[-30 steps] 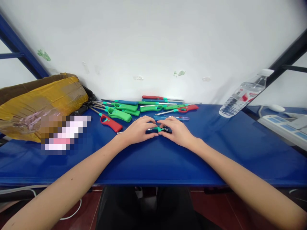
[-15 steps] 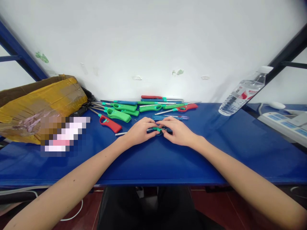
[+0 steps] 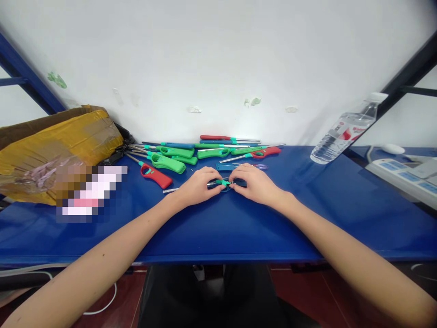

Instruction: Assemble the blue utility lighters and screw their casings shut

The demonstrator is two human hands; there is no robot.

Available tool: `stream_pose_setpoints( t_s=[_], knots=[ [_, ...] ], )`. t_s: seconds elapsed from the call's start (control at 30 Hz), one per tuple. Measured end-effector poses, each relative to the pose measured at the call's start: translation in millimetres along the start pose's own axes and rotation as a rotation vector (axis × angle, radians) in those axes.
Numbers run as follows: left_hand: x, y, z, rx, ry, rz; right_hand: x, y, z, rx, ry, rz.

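Under my hands lies a gas lighter with a long metal tube (image 3: pixel 170 190) sticking out left and a green part (image 3: pixel 223 182) at its middle; its dark blue handle is mostly covered. My left hand (image 3: pixel 200 186) is closed around the tube end, thumb and fingers at the green part. My right hand (image 3: pixel 254 184) pinches at the other side of the green part, on the handle; small details between the fingertips are too small to make out. Just beyond lies a blue handle shell (image 3: pixel 222 167), beside a thin tool with a clear purple handle (image 3: pixel 262 166).
Several stick lighters lie along the wall, among them a green one (image 3: pixel 169 163) and a red one (image 3: pixel 156 176). A taped cardboard box (image 3: pixel 99 130) stands left, a water bottle (image 3: pixel 343 132) right. A power strip (image 3: pixel 399 175) lies on the right of the blue table (image 3: pixel 218 232).
My right fingers have shifted slightly up and away from the left fingertips, so more of the green part shows. The view has moved a little; the other things lie as before.
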State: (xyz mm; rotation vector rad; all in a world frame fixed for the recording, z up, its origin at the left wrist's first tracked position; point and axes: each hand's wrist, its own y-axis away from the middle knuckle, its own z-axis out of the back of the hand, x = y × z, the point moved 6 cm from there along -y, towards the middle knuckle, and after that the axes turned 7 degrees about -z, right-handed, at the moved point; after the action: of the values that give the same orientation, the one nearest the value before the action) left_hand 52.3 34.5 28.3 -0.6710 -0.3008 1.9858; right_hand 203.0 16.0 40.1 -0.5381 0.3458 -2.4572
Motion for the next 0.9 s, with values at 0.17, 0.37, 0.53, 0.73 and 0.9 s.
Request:
stream_pose_setpoints(
  t_s=[0.17, 0.37, 0.53, 0.73, 0.9],
  knots=[
    [0.5, -0.6, -0.3, 0.013, -0.004, 0.004, -1.6, 0.1, -2.0, 0.028, 0.022, -0.011],
    [2.2, -0.9, -0.5, -0.008, -0.013, 0.021, -4.0, 0.6, -3.0, 0.022, 0.017, 0.033],
    [5.7, -0.2, -2.4, -0.024, -0.022, 0.051, -10.1, -0.2, -3.6, 0.016, -0.095, -0.030],
    [4.1, 0.1, -1.7, -0.033, -0.018, 0.052, -16.5, -2.1, -2.7, 0.049, -0.252, -0.078],
    [4.1, 0.0, -2.2, -0.036, -0.007, 0.075, -21.9, -2.5, -4.4, 0.071, -0.346, -0.092]
  ],
)
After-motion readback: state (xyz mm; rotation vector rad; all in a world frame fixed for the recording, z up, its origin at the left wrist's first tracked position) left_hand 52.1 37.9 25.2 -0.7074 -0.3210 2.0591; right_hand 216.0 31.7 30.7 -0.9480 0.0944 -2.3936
